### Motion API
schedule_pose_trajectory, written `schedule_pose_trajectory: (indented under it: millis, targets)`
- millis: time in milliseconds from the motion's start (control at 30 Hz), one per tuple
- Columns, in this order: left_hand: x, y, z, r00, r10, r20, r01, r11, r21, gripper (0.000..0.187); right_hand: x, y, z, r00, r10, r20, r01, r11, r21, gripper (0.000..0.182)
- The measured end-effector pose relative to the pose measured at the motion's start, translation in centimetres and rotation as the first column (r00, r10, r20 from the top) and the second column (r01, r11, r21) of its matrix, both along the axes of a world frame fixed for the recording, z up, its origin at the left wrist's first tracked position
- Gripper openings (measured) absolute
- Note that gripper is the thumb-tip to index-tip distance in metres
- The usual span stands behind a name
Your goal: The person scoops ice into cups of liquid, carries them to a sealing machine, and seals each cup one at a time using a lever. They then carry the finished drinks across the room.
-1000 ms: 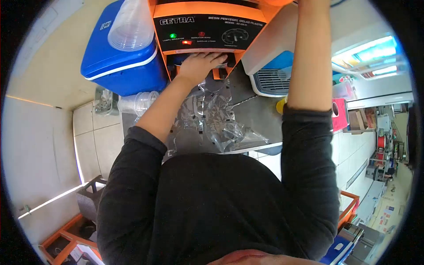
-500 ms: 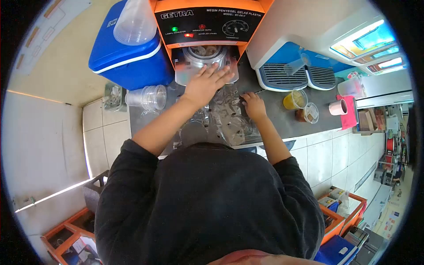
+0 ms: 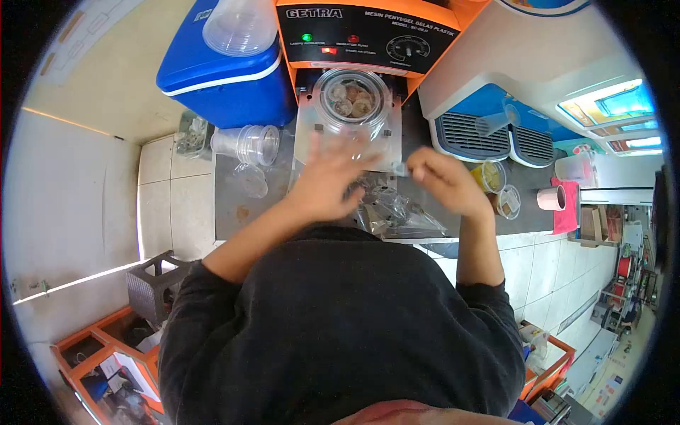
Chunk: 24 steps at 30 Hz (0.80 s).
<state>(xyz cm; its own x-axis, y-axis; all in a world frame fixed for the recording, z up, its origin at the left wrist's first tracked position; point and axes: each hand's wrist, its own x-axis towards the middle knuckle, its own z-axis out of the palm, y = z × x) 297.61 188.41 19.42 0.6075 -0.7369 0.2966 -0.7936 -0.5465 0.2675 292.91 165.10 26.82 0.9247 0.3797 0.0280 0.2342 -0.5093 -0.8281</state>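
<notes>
Blurred by motion, my left hand hovers with its fingers spread just in front of the sealing machine's metal tray, and nothing shows in its grasp. A clear cup with several brownish round pieces sits in the tray under the orange and black machine. To the right, my right hand is closed, with its fingertips over the edge of clear plastic film. Crumpled film lies on the dark counter below both hands.
At the left stand a blue cooler box and a lying stack of clear cups. Two filled cups, one yellow, one brown, are right of my right hand. Beyond are a pink cup and a dispenser's drip trays.
The tray with the cup has come forward out of the machine. My left hand has drawn back from it, and my right hand has lifted and moved right. The film is more bunched up.
</notes>
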Motion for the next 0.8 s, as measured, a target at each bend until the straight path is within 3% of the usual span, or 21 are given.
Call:
schedule_pose_trajectory:
  millis: [67,167,267,300,400,433,567,667,767,800]
  targets:
    - [1.9,1.9,-1.6,0.955,0.298,-0.004,-0.287,0.917,-0.276,0.056,2.1,1.3,0.7,0.984,-0.085,0.156,0.100,0.991,-0.091,0.012]
    - [5.2,2.1,-2.3,0.782,0.577,-0.237,-0.619,0.763,-0.187,0.035,5.6,4.1,0.8,0.953,-0.120,0.279,0.210,0.924,-0.319,0.013]
    - [5.4,1.3,-0.5,0.748,0.588,-0.308,-0.652,0.738,-0.175,0.029,8.4,7.0,1.0,0.932,-0.094,0.349,0.282,0.793,-0.540,0.013]
    - [5.7,1.3,-2.1,0.820,0.492,-0.292,-0.567,0.769,-0.297,0.029,9.2,7.5,0.7,0.921,-0.040,0.388,0.285,0.749,-0.599,0.014]
    - [4.7,1.1,-4.4,0.864,0.361,-0.352,-0.496,0.730,-0.469,0.024,10.7,9.2,1.1,0.925,0.040,0.377,0.278,0.605,-0.746,0.014]
    - [3.5,0.8,-4.1,0.866,0.408,-0.291,-0.501,0.717,-0.485,0.023,11.1,9.8,1.3,0.934,0.048,0.355,0.270,0.554,-0.787,0.014]
    - [1.7,1.2,-4.0,0.889,0.416,-0.192,-0.454,0.747,-0.485,0.022,12.2,11.3,1.0,0.943,0.110,0.314,0.240,0.432,-0.869,0.013]
    - [1.2,2.4,-2.5,0.876,0.449,-0.175,-0.481,0.784,-0.394,0.023,12.2,11.7,1.3,0.957,0.152,0.247,0.172,0.387,-0.906,0.013]
    - [1.1,2.4,-2.1,0.931,0.362,0.050,-0.309,0.854,-0.419,0.045,12.0,11.6,1.7,0.955,0.179,0.238,0.152,0.395,-0.906,0.012]
    - [1.1,2.1,-1.7,0.978,0.188,0.091,-0.143,0.922,-0.361,0.048,11.9,11.4,1.7,0.951,0.178,0.252,0.164,0.402,-0.901,0.011]
